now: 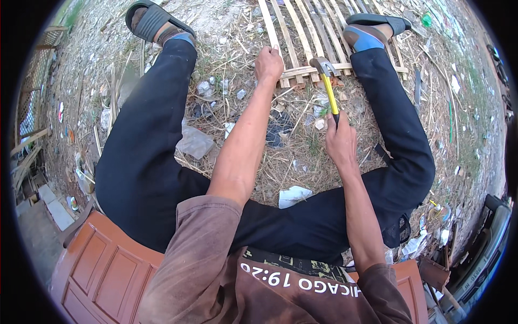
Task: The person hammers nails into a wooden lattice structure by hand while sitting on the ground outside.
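Observation:
My right hand (pixel 341 141) is wrapped round the dark grip of a claw hammer (pixel 333 98) with a yellow handle. The hammer's metal head lies over the crosspiece (pixel 362 68) of a slatted wooden panel, close to a slat end. At the panel's near left corner, my left hand (pixel 268 65) is closed on the end of the leftmost wooden slat (pixel 268 24). Its fingertips are partly hidden. Several pale slats (pixel 306 29) run side by side away from me, crossing that strip near their ends.
My legs spread on both sides of the panel, a sandalled foot (pixel 372 33) beside its right edge. Dry grass, stones and plastic scraps (pixel 195 139) litter the ground. I sit on a reddish-brown panelled board (pixel 108 270). A vehicle (pixel 480 259) stands at the lower right.

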`<state>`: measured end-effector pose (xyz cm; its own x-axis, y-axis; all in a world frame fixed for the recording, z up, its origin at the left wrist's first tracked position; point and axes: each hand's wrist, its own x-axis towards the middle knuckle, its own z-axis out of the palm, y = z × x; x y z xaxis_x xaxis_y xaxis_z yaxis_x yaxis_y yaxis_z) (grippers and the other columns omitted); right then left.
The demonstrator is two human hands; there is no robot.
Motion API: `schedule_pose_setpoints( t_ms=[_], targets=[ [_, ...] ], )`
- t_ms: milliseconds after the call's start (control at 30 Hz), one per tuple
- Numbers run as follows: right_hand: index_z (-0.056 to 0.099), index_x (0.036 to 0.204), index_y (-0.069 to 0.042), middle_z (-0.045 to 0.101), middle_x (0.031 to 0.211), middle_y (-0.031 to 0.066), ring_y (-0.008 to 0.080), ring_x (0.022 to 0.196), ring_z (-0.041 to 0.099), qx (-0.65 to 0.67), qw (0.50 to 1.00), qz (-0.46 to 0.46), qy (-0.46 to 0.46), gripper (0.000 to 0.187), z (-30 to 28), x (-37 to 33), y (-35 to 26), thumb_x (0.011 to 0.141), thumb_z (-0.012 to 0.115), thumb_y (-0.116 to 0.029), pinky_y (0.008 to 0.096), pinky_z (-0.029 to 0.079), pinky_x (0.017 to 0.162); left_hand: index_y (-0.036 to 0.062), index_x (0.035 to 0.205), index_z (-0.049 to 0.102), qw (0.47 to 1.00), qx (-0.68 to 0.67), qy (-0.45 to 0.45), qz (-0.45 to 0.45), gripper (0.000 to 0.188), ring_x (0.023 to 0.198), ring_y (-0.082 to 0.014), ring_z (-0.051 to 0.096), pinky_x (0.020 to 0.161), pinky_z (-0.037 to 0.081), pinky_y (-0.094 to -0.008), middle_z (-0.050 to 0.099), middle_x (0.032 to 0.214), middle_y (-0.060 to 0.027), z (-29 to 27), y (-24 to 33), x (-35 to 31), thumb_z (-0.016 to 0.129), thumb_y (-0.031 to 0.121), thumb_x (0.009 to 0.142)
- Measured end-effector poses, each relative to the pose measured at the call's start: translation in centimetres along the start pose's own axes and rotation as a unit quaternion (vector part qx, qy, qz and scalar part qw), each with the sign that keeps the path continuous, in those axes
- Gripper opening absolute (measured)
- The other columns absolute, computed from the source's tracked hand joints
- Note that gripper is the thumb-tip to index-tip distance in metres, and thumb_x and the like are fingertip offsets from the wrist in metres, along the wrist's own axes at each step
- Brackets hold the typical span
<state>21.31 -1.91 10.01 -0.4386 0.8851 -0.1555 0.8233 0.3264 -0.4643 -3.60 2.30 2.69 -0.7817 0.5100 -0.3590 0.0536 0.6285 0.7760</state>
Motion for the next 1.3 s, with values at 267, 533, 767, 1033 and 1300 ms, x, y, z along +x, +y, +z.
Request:
schedule_pose_setpoints(
  t_ms=[267,533,767,1033,1300],
  targets=[
    [0.05,0.098,0.001,0.059,0.066,0.0247,0.0444,0.062,0.06,0.343,0.926,-0.046,0.148,0.028,-3.0,-0.1,-3.1,0.104,0.049,-0.027,0.0484,0.043,0.055,0.0053,0.104,0.066,1.0,-0.009,0.001,0.018,0.035,0.101,-0.0399,0.064,0.087,0.048,-0.0474,0.069,0.103,-0.0213,0.2,-0.6,0.6,0.051,0.037,0.099],
    [0.051,0.102,0.001,0.056,0.064,0.0204,0.039,0.056,0.056,0.184,0.979,-0.022,0.085,0.031,-6.4,-0.6,-7.1,0.103,0.051,-0.03,0.0474,0.041,0.056,0.0064,0.109,0.063,1.0,0.013,0.009,0.012,0.035,0.103,-0.0406,0.064,0.087,0.048,-0.0488,0.068,0.107,-0.0213,-0.5,-1.6,0.2,0.049,0.037,0.099],
    [0.056,0.087,-0.005,0.046,0.058,-0.0057,0.0029,0.045,0.042,0.432,0.885,0.166,-0.049,0.02,-9.3,-8.4,-4.5,0.093,0.07,-0.019,0.0231,0.032,0.041,0.0077,0.113,0.061,0.999,0.024,-0.032,-0.007,0.035,0.108,-0.0399,0.062,0.09,0.048,-0.0491,0.067,0.113,-0.0203,-0.6,-0.5,0.6,0.047,0.037,0.1],
    [0.051,0.087,-0.008,0.042,0.059,-0.0064,0.0022,0.043,0.037,0.531,0.815,0.229,-0.025,0.022,-10.3,-13.9,-4.9,0.096,0.066,-0.022,0.0203,0.031,0.039,0.0072,0.114,0.063,0.999,0.024,-0.043,0.014,0.037,0.11,-0.0388,0.062,0.091,0.047,-0.0486,0.067,0.115,-0.0196,-0.8,0.0,2.5,0.049,0.038,0.1],
    [0.047,0.088,-0.011,0.037,0.059,-0.0064,0.0014,0.043,0.033,0.514,0.827,0.225,-0.042,0.02,-9.2,-14.8,-5.1,0.097,0.064,-0.018,0.019,0.029,0.038,0.0047,0.106,0.067,0.999,0.03,0.009,0.017,0.037,0.106,-0.0386,0.064,0.09,0.048,-0.0478,0.069,0.109,-0.0206,0.1,-0.4,2.0,0.052,0.037,0.098]
  ],
)
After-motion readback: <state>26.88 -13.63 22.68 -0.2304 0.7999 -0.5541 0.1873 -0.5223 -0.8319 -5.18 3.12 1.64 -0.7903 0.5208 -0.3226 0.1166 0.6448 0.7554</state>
